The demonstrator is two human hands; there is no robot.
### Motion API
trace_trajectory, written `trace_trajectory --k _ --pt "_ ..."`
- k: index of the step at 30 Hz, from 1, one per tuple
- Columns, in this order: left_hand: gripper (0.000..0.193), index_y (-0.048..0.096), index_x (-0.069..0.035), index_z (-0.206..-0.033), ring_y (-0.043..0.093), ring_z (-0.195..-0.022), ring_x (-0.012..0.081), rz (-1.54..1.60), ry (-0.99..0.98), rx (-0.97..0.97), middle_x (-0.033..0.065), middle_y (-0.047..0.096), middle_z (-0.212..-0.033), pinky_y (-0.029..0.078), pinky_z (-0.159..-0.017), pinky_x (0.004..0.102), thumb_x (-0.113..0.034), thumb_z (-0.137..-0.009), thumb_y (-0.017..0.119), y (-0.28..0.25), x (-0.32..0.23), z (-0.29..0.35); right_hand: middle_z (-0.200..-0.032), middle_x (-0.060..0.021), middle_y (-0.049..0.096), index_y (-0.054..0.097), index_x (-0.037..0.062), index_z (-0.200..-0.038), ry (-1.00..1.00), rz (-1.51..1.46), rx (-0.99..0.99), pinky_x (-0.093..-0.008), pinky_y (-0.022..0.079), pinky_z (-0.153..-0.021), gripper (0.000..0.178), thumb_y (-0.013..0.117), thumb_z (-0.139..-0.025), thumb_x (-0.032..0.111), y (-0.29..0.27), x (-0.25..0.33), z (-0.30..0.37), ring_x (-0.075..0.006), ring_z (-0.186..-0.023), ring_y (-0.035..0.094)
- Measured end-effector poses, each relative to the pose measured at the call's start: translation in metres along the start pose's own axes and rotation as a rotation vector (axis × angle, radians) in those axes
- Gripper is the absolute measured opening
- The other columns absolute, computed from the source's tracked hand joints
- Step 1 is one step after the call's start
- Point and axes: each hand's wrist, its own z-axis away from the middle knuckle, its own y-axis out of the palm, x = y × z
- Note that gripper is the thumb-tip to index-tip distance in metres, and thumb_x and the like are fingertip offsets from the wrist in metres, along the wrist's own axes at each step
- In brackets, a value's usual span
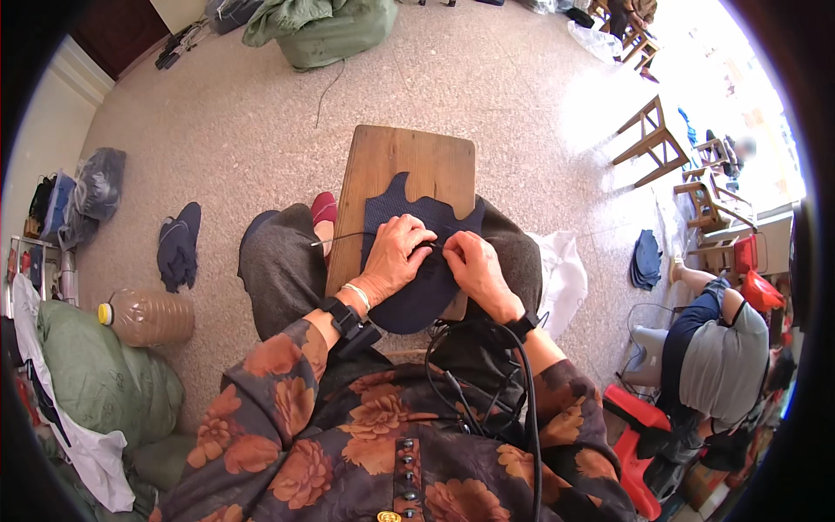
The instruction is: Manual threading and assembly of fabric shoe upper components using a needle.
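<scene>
A dark navy piece of fabric (402, 300) with a wavy, notched far edge lies over a wooden board (413, 148) between my knees. My left hand (398, 254) rests on the fabric with its fingers bent into a pinch. From under that hand a thin dark rod (341, 237) with a pale tip sticks out to the left. Close by on the right, my right hand (474, 268) is closed in a pinch, its fingertips almost meeting the left ones. A small dark thing between the fingertips is too small to name.
Black cables (527, 391) loop over my lap. Dark fabric pieces (179, 248) lie on the floor at left, by a large yellow-capped plastic bottle (150, 317) and a green sack (104, 370). A wooden stool (651, 143) stands far right; a person (709, 348) bends over at right.
</scene>
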Motion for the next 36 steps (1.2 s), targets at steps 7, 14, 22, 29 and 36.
trace_trajectory --k 7,14,22,29,36 --pt "0.034 0.067 -0.007 -0.11 0.059 -0.11 0.0283 0.038 -0.031 -0.023 0.0083 0.06 -0.112 0.044 -0.097 0.0402 -0.007 -0.078 0.078 -0.002 -0.001 0.001 -0.084 -0.0157 0.061 0.06 0.0029 -0.092 0.044 0.111 -0.007 -0.0457 0.052 -0.074 0.009 0.066 -0.086 0.007 -0.014 0.003 0.014 -0.0381 -0.082 0.064" --pt "0.031 0.066 -0.006 -0.108 0.057 -0.112 0.0282 0.038 0.004 -0.016 0.0085 0.058 -0.113 0.043 -0.096 0.0408 -0.008 -0.079 0.076 -0.001 0.0 -0.001 -0.084 -0.0169 0.061 0.059 0.0032 -0.088 0.031 0.061 -0.022 -0.0471 0.051 -0.073 0.006 0.062 -0.09 0.008 -0.013 0.006 0.011 -0.0392 -0.082 0.063" --pt "0.031 0.067 -0.006 -0.108 0.057 -0.112 0.0284 0.035 -0.006 -0.018 0.0085 0.058 -0.113 0.043 -0.095 0.0406 -0.006 -0.079 0.076 -0.002 0.002 0.002 -0.082 -0.0161 0.06 0.06 0.0026 -0.087 -0.03 0.144 -0.067 -0.0455 0.051 -0.073 0.008 0.065 -0.088 0.008 0.005 0.005 -0.003 -0.0381 -0.082 0.063" --pt "0.02 0.072 -0.008 -0.098 0.058 -0.107 0.0276 0.096 -0.025 -0.001 0.0078 0.058 -0.108 0.043 -0.093 0.0405 -0.005 -0.079 0.075 0.0 0.003 -0.005 -0.083 -0.0152 0.061 0.061 0.003 -0.086 0.07 0.091 -0.061 -0.0451 0.051 -0.072 0.007 0.064 -0.087 0.009 -0.004 0.004 0.006 -0.0371 -0.081 0.063" --pt "0.012 0.075 -0.012 -0.09 0.059 -0.1 0.0247 0.051 -0.049 0.004 0.0055 0.058 -0.101 0.042 -0.086 0.0389 -0.009 -0.079 0.077 -0.001 -0.001 -0.008 -0.083 -0.0146 0.06 0.062 0.0032 -0.084 0.106 -0.007 -0.025 -0.0442 0.051 -0.071 0.007 0.066 -0.086 0.008 -0.007 0.005 0.005 -0.0364 -0.08 0.062"
